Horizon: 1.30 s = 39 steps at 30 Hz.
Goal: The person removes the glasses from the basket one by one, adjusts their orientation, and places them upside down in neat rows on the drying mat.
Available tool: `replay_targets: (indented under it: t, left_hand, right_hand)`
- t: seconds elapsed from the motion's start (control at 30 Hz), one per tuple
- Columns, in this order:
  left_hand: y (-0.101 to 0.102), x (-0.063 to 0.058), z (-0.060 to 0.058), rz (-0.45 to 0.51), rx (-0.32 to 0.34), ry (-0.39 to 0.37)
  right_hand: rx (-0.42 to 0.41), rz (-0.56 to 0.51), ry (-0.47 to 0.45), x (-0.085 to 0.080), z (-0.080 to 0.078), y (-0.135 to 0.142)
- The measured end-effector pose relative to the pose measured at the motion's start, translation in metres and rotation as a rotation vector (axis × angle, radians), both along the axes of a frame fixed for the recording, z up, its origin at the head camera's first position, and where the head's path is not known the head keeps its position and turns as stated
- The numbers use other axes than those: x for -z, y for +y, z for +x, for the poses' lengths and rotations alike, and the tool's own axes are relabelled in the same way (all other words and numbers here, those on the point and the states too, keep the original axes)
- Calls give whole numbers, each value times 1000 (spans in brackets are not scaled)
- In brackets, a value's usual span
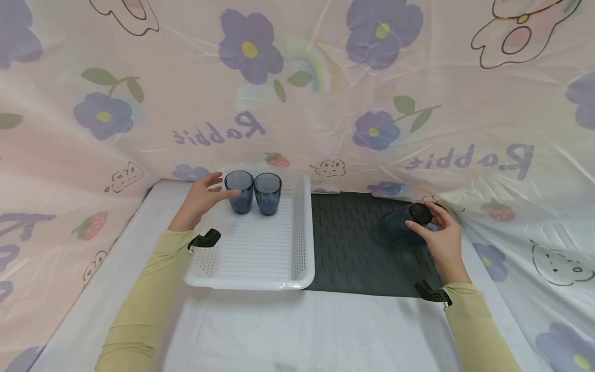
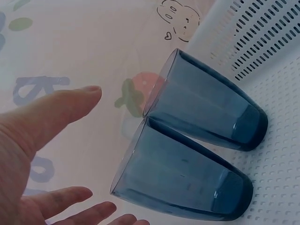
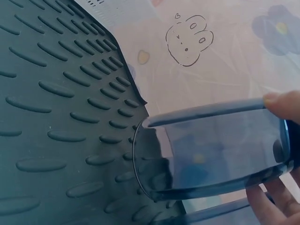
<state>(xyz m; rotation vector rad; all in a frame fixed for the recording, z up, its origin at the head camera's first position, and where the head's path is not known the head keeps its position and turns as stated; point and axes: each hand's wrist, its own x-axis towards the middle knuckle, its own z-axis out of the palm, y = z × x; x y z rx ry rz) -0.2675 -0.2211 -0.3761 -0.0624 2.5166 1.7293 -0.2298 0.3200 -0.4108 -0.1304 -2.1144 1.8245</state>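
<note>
The right hand (image 1: 443,240) pinches a tipped blue glass (image 1: 395,225) near its base, thumb on one side and fingers on the other — a hold that probably leaves the mouth, turned toward the dark ridged mat (image 1: 353,263), free of fingers. Whether the rim touches the mat, I cannot tell. Part of another glass (image 3: 220,214) shows just beside it in the right wrist view, so the grip likely has to stay narrow. In the white basket (image 1: 251,285), two matching glasses (image 1: 268,196) stand upright at the far end, side by side; that placing seems to save the floor in front of them. The left hand (image 1: 197,200) is spread, thumb and fingers well apart beside the nearer of the pair, holding nothing — a stance that would suit steadying a glass tapering to its base. Basket and mat sit side by side on the tabletop (image 1: 260,330), presumably for easy reach.
</note>
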Motion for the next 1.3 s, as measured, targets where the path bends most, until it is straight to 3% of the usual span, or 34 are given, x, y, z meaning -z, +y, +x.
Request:
replay_targets:
  t: [0.33, 0.87, 1.17, 1.3]
  left_hand:
    - [-1, 3, -7, -11, 11, -4]
    - [-1, 4, -27, 72, 65, -34]
    - [-1, 7, -34, 68, 112, -29]
    - [2, 2, -32, 77, 123, -46]
  right_hand:
    - [12, 7, -4, 0, 0, -2]
    - [85, 194, -3, 8, -2, -4]
    - [98, 262, -8, 11, -4, -6]
    - [98, 279, 2, 12, -5, -8]
